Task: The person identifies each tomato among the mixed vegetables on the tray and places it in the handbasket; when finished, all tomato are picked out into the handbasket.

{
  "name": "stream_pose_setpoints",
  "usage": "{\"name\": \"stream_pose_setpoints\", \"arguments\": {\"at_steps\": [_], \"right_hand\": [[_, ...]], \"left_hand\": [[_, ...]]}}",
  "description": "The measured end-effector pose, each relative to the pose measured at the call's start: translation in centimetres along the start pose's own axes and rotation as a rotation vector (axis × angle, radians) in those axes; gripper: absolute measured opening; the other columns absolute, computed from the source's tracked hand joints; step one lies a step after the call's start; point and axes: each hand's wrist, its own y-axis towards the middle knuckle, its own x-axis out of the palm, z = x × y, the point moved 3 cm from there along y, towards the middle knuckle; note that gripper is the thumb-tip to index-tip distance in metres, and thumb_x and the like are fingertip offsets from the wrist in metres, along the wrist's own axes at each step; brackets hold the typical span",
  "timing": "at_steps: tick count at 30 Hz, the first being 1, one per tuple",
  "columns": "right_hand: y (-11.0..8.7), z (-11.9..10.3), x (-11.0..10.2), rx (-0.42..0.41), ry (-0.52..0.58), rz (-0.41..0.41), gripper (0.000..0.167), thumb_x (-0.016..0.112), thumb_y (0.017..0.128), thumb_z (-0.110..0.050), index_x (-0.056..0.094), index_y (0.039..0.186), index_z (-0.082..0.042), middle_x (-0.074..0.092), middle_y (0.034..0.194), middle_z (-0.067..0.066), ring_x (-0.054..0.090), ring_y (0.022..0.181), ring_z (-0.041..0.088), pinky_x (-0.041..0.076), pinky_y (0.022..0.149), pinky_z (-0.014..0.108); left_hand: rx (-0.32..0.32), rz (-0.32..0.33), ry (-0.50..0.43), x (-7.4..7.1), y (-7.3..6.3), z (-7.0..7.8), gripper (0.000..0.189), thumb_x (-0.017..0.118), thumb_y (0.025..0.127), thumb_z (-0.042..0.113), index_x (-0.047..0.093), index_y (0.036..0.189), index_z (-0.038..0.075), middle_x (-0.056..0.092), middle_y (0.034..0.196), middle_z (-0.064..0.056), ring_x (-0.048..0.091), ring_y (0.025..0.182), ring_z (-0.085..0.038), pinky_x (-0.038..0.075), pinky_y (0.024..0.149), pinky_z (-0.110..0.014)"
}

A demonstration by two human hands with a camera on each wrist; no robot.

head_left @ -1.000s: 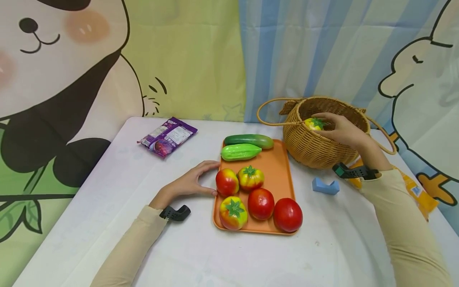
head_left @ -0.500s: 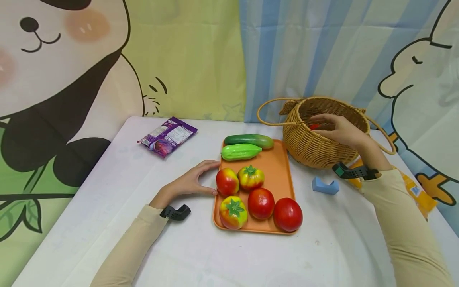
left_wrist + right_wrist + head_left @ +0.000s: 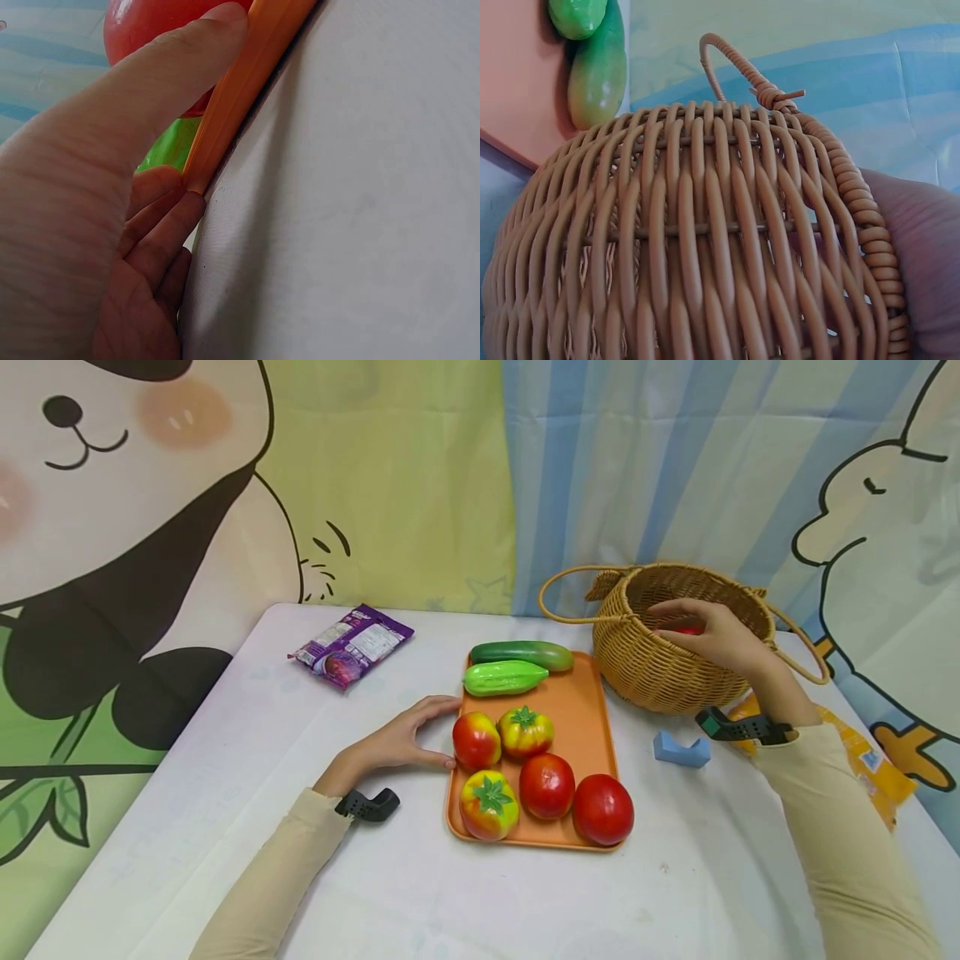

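In the head view, my left hand (image 3: 401, 739) rests at the left edge of an orange tray (image 3: 585, 710), thumb and fingers spread against its rim. The tray bears red tomatoes (image 3: 546, 786), yellow-red tomatoes with green star-shaped leaf tops (image 3: 489, 806), a red-yellow round fruit (image 3: 476, 741), a dark green cucumber (image 3: 521, 653) and a light green ridged gourd (image 3: 505, 677). My right hand (image 3: 712, 633) reaches over the front rim of a wicker basket (image 3: 652, 672), thumb and fingers apart. Something red (image 3: 686, 630) shows under it inside the basket. In the right wrist view, the wicker hides my fingertips.
A purple snack packet (image 3: 352, 646) lies at the back left. Near the basket sits a small blue notched block (image 3: 681, 749). An orange packet (image 3: 862, 760) lies partly under my right forearm. The basket's handle (image 3: 558, 593) sticks out to the left.
A second ago my right hand held a yellow tomato with a green top at the basket's mouth. That tomato has left its fingers, and red shows inside the basket. My left hand stays put.
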Motion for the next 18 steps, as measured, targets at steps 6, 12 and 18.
{"name": "stream_pose_setpoints", "arguments": {"at_steps": [6, 12, 18], "right_hand": [[-0.33, -0.05, -0.01, -0.042, -0.034, 0.059, 0.040, 0.060, 0.098, -0.021, 0.056, 0.134, -0.003, 0.056, 0.132, 0.023, 0.051, 0.093, -0.015, 0.045, 0.073, 0.008], [-0.72, -0.15, 0.21, -0.103, -0.027, 0.145, 0.035, 0.060, 0.098, -0.016, 0.060, 0.129, -0.002, 0.059, 0.125, 0.022, 0.053, 0.091, -0.011, 0.045, 0.069, 0.010], [-1.00, -0.15, 0.72, -0.151, -0.007, 0.227, 0.030, 0.059, 0.098, -0.012, 0.062, 0.126, -0.001, 0.060, 0.122, 0.019, 0.054, 0.088, -0.011, 0.045, 0.070, 0.008]], "left_hand": [[-0.009, -0.002, 0.004, 0.05, 0.04, 0.03, 0.091, 0.087, 0.073, 0.033, 0.040, 0.149, 0.017, 0.034, 0.154, -0.004, 0.027, 0.144, -0.024, 0.020, 0.119, -0.049], [-0.007, -0.004, 0.013, -0.03, 0.04, 0.09, 0.092, 0.087, 0.073, 0.036, 0.040, 0.150, 0.018, 0.034, 0.154, -0.003, 0.028, 0.144, -0.025, 0.021, 0.118, -0.050], [0.005, 0.003, 0.004, -0.11, -0.02, 0.17, 0.092, 0.087, 0.073, 0.034, 0.040, 0.149, 0.015, 0.035, 0.154, -0.005, 0.028, 0.144, -0.027, 0.020, 0.118, -0.052]]}}
